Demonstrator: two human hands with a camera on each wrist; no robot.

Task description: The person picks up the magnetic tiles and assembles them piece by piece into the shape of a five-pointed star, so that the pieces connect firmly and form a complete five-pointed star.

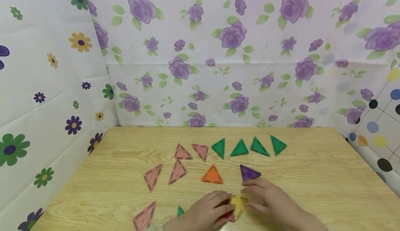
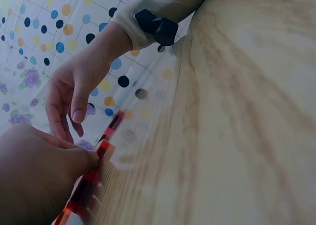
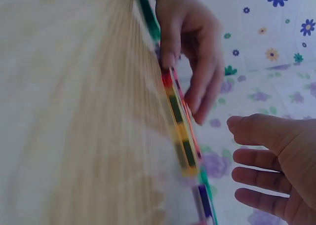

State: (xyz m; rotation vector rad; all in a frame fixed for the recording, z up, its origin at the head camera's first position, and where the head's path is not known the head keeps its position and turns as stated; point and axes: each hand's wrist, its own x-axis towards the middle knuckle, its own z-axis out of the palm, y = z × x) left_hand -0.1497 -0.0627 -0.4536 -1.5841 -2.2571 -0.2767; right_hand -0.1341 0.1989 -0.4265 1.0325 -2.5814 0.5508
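Note:
My left hand holds a red triangular magnetic tile low in the head view, its fingers lying over and hiding much of it. The left wrist view shows the thumb against that tile's edge. Beside the red tile, apparently touching it, lies a yellow triangular tile. To the right of the yellow tile, my right hand holds nothing. Its fingers look extended and apart from the tiles in the right wrist view. A purple triangular tile lies just beyond its fingertips.
An orange triangle lies in the middle of the wooden table. Several green triangles line the back, with several pink triangles to the left. A further green tile is partly hidden near my left hand.

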